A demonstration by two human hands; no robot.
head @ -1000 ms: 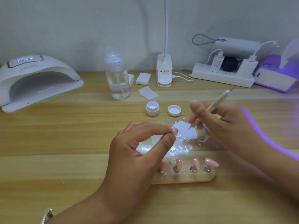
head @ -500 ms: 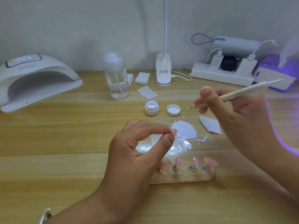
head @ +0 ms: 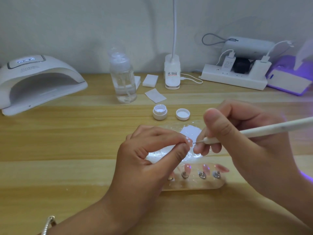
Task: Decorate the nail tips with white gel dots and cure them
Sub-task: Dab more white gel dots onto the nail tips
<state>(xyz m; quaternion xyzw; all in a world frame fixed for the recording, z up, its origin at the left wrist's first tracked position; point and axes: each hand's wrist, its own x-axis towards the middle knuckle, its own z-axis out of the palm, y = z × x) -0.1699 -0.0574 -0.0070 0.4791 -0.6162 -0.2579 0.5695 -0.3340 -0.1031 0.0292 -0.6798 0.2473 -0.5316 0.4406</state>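
The left hand (head: 149,155) has its grip clamped on a single tip (head: 189,141), thumb and forefinger pinching it (white dots show on its face). The right hand (head: 237,138) has its grip closed round a white pen (head: 254,131), held like a pencil. The pen's thin metal point is at the tip's right edge, just right of the left grip. Under both grips a shiny clear film (head: 169,152) lies on the desk (head: 67,133), with a white scrap (head: 190,131) on it just beyond the left grip. Nearer the person than the grips, a clear holder (head: 194,184) carries pink tips (head: 205,168) on metal pegs; the left hand hides its left end. Beyond the grips stands the open jar (head: 159,112) of white gel, with its lid (head: 182,114) just to the right, inside up. Further beyond and to the left is a clear bottle (head: 123,78). Well off to the left is the lamp (head: 39,82), its display lit.
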